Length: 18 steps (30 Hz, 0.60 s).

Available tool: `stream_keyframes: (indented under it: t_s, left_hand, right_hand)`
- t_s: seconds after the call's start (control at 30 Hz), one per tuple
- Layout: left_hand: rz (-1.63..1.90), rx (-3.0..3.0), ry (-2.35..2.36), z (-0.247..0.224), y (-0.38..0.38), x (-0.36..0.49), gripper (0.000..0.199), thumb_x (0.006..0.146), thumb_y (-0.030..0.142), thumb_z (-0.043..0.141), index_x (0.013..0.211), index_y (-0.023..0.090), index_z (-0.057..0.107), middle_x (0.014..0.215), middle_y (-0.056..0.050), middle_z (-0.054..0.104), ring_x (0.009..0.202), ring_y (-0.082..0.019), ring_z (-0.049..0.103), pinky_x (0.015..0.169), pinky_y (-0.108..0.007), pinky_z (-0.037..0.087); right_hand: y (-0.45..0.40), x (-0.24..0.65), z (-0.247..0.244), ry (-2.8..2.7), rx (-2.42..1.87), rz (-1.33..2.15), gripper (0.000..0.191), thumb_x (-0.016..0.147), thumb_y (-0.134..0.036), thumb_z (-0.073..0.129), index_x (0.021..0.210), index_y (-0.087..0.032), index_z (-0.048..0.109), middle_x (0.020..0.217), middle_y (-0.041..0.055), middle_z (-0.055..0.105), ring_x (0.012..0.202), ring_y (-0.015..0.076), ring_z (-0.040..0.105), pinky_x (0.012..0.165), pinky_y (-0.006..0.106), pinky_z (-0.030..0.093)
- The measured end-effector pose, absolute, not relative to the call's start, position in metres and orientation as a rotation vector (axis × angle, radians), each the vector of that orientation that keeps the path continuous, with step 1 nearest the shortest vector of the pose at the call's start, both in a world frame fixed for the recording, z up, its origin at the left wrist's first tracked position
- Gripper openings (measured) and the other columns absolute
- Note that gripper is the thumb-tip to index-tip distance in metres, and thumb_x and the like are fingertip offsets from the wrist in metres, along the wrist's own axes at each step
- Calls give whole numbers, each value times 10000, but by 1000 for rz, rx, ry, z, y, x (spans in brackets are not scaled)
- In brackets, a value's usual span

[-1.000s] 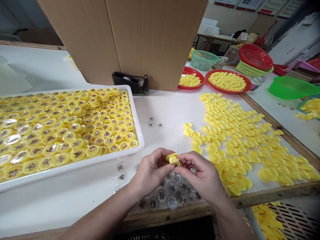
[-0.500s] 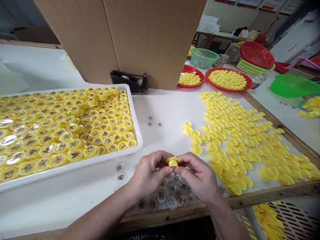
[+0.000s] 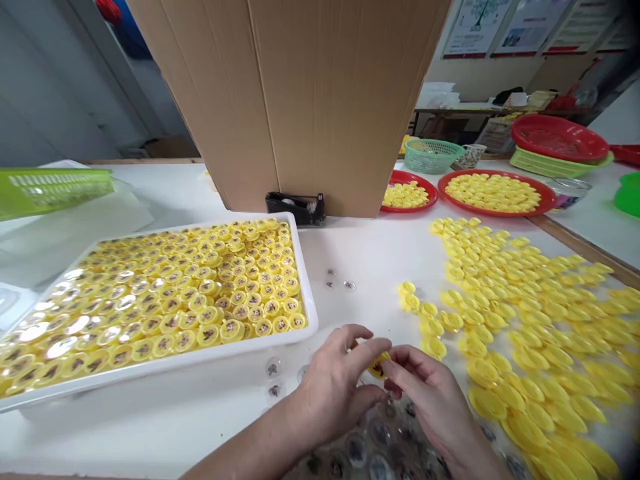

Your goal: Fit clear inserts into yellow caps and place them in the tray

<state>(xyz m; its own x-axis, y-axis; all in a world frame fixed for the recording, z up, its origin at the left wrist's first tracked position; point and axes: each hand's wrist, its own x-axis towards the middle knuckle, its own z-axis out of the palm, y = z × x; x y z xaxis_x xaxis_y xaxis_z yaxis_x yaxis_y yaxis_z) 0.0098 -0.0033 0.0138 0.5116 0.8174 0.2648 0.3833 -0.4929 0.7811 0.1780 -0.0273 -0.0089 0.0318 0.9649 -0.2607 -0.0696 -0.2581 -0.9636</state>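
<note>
Left hand (image 3: 333, 381) and right hand (image 3: 425, 387) pinch a yellow plastic cap (image 3: 379, 365); poster (image 3: 505, 30) text unreadable

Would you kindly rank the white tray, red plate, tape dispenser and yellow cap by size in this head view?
White tray
Red plate
Then black tape dispenser and yellow cap, which I cannot rank: the cap is nearer the camera, partly hidden.

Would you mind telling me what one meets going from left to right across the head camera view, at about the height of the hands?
White plastic tray of yellow caps → left hand → yellow cap → right hand → loose yellow caps
</note>
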Motion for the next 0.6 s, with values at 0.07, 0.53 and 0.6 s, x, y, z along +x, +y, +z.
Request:
stream_keyframes:
  t_s: [0.07,0.53,0.6]
  left_hand:
    - [803,2272,962,26,-1,8,338,792,202,626,1129,208,608,1043,-96,603,916,-211,568,801,-349,503]
    - [602,2353,1956,65,236,-104,300,704,257,623,997,215,671,988,-47,639,860,-207,603,799,-295,476]
    - [532,2332,2038,57,263,-110,302,692,285,654,990,238,670,966,-38,656,956,-239,578,840,-332,460]
  right_hand:
    - [-23,173,-5,-983,-1299,1469,230,733,-390,720,757,-168,666,671,-6,591,591,105,480,514,214,388]
    - [-1,182,-21,-820,-1369,1331,480,677,-509,710,1013,-177,624,707,19,628,617,160,548,515,251,439]
    - [1,181,-23,-811,-1387,1319,478,653,-499,722,991,-174,628,670,5,613,595,158,546,498,246,434]
